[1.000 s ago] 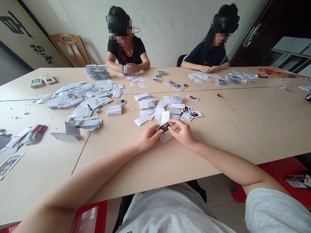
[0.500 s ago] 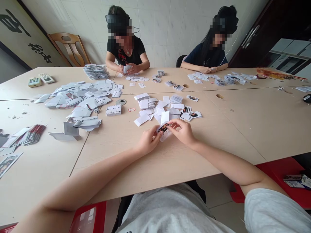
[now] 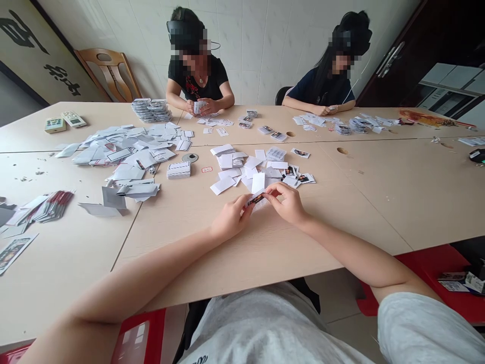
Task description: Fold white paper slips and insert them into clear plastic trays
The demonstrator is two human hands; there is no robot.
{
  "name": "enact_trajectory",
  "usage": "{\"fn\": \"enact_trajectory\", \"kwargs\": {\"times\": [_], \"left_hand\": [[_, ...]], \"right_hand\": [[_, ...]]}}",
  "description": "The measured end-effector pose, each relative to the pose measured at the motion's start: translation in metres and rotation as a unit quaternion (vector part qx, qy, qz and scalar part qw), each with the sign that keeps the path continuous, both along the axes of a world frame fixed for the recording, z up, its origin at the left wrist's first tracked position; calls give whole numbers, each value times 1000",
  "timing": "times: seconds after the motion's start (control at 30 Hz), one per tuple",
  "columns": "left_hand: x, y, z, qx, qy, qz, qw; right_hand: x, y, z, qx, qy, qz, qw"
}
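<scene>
My left hand (image 3: 233,216) pinches the left end of a small dark printed card (image 3: 256,198) between thumb and fingers. At the card's other end, my right hand (image 3: 287,203) is closed on it too. A pale, see-through piece (image 3: 259,205) shows just below the card, partly hidden by it; I cannot tell whether it is a box or a bag. Right beyond my fingertips lies a loose pile of blank white cards (image 3: 258,181). Some dark printed cards (image 3: 306,178) lie at the right side of that pile.
A neat stack of white cards (image 3: 179,170), a tape roll (image 3: 190,157) and a big heap of white paper pieces (image 3: 125,146) lie to the left. Across the table (image 3: 341,202), two people (image 3: 199,81) handle small packs. Stacked clear packs (image 3: 151,109) stand near one of them.
The printed card has tilted between my fingers, so it looks narrower and less of the see-through piece shows. Both hands keep their hold, and my view has shifted slightly.
</scene>
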State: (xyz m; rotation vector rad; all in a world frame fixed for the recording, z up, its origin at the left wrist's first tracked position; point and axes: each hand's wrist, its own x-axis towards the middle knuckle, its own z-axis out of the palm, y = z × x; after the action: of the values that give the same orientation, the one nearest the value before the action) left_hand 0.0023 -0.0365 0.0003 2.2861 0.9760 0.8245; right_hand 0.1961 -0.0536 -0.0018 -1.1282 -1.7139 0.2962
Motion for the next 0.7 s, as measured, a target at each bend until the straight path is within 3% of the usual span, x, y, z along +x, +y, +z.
{"fn": "enact_trajectory", "kwargs": {"times": [0.43, 0.7], "left_hand": [[5, 3, -4, 13, 26, 71, 997], [5, 10, -4, 43, 36, 76, 996]], "right_hand": [[-5, 4, -10, -12, -6, 2, 1000], [-7, 3, -11, -27, 28, 17, 999]]}}
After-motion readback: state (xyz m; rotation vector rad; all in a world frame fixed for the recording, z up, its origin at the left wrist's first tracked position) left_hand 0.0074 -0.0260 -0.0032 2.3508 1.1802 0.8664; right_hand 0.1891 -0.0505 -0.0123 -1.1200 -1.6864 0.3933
